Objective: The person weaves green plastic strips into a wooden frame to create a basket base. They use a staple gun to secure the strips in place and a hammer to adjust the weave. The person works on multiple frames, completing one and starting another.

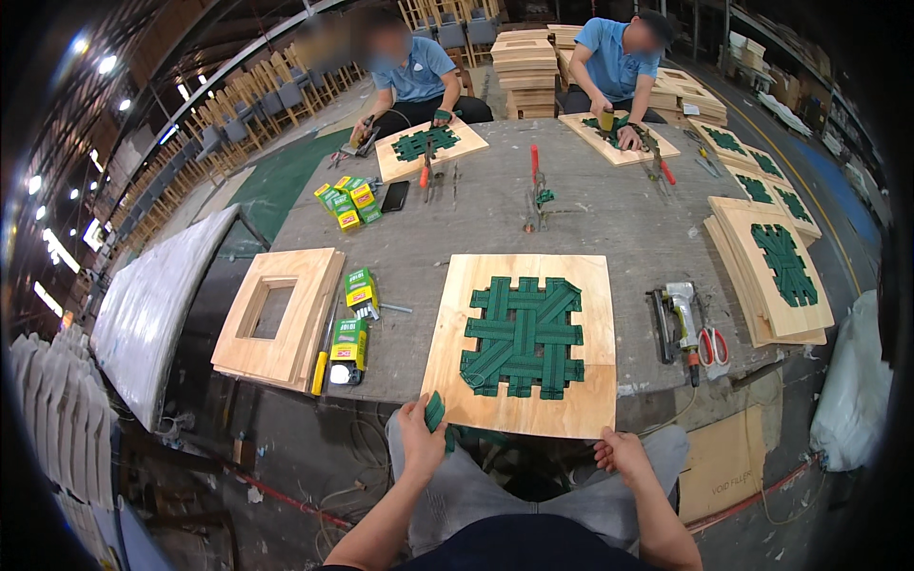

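Note:
In front of me lies a square wooden board (440, 314) with dark green webbing straps (522, 335) woven across its middle. It overhangs the table's near edge. By the board's lower left corner, my left hand (422, 440) is closed on a short length of green webbing (435, 411). My right hand (624, 453) pinches the lower right corner of the board, thumb on top and fingers curled underneath. More green webbing shows below the board's near edge, partly hidden.
Left are stacked wooden frames (238, 305), a yellow-handled tool (319, 373) and staple boxes (349, 344). Right are a staple gun (682, 314), red-handled scissors (712, 346) and strapped boards (757, 276). Across the table (476, 214), two people (419, 71) (614, 67) work on similar boards.

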`<state>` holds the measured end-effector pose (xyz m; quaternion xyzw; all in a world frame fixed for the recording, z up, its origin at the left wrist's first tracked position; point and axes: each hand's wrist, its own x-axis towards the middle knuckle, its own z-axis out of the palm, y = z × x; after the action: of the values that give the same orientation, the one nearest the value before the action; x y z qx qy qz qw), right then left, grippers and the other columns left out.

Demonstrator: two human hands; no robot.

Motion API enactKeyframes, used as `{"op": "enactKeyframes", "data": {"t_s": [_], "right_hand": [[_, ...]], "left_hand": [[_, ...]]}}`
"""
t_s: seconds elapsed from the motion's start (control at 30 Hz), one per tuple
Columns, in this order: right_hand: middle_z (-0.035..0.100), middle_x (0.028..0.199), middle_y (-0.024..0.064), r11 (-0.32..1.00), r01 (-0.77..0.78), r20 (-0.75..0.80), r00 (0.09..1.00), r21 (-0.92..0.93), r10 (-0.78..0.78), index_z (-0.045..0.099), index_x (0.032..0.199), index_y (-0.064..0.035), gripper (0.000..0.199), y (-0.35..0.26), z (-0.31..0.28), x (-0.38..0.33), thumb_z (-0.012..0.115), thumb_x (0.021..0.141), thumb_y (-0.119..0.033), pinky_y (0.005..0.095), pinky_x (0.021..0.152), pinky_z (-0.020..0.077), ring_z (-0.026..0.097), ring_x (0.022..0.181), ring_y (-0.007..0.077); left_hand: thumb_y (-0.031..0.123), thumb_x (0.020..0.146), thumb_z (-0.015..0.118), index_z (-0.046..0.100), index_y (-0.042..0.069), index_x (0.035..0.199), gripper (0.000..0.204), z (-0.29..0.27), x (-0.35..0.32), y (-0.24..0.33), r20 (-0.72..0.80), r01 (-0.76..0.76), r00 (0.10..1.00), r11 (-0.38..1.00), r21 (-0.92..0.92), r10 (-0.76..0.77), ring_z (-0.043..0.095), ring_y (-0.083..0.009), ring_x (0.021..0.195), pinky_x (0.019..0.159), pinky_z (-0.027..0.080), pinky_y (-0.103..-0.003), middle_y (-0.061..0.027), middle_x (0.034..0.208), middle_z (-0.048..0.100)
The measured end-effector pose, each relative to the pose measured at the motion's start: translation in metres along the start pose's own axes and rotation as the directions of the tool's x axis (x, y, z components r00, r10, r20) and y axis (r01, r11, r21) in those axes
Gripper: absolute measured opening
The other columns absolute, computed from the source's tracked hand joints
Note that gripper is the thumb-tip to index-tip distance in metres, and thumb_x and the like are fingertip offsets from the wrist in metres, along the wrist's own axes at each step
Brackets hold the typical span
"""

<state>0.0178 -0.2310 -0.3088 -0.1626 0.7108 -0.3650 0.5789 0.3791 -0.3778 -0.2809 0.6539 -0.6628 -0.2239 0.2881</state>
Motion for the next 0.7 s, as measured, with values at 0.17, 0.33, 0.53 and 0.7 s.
{"op": "enactKeyframes", "data": {"t_s": [0.17, 0.33, 0.53, 0.7], "right_hand": [[0.071, 0.08, 0.0108, 0.955, 0.033, -0.032, 0.999, -0.294, -0.044, 0.071, 0.103, 0.0016, 0.052, -0.001, -0.007, -0.003, 0.058, 0.103, -0.049, 0.0367, 0.06, 0.0528, 0.068, 0.066, 0.0232], [0.075, 0.098, 0.0189, 0.095, 0.403, 0.373, 0.897, -0.91, -0.237, 0.072, 0.12, -0.0079, 0.047, -0.099, -0.082, -0.002, 0.068, 0.095, -0.047, 0.0502, 0.085, 0.0545, 0.071, 0.099, 0.0404], [0.073, 0.101, 0.0206, 0.186, 0.644, 0.364, 0.62, -0.742, -0.695, 0.07, 0.122, -0.0042, 0.04, -0.315, -0.018, 0.05, 0.063, 0.1, -0.037, 0.0472, 0.084, 0.0542, 0.07, 0.098, 0.0392], [0.059, 0.14, 0.0257, 0.018, 0.684, 0.401, 0.448, -0.729, -0.799, 0.05, 0.15, -0.0038, 0.058, -0.431, 0.019, 0.17, 0.051, 0.107, -0.042, 0.0459, 0.11, 0.0436, 0.056, 0.131, 0.0403]], "left_hand": [[0.014, 0.107, 0.054, 0.052, -0.004, 0.144, 0.041, -0.017, -0.036, 0.095, 0.66, 0.601, 0.75, 0.459, -0.655, -0.04, 0.058, -0.0307, 0.125, 0.112, 0.044, -0.042, -0.0171, 0.141, 0.055], [0.026, 0.114, 0.037, 0.053, -0.001, 0.147, 0.045, 0.01, 0.056, 0.129, 0.303, -0.203, 0.826, 0.753, -0.626, 0.475, 0.05, -0.0291, 0.142, 0.121, 0.033, -0.041, -0.0153, 0.149, 0.057], [0.04, 0.109, 0.045, 0.04, 0.016, 0.16, 0.056, 0.074, 0.202, 0.055, 0.367, -0.573, 0.814, 0.728, 0.376, 0.451, 0.023, -0.0417, 0.156, 0.127, 0.018, -0.059, -0.0072, 0.171, 0.027], [0.041, 0.108, 0.045, 0.038, 0.024, 0.161, 0.056, 0.101, 0.206, 0.052, 0.402, -0.608, 0.786, 0.707, 0.361, 0.47, 0.025, -0.0393, 0.155, 0.128, 0.018, -0.057, -0.0038, 0.171, 0.027]]}}
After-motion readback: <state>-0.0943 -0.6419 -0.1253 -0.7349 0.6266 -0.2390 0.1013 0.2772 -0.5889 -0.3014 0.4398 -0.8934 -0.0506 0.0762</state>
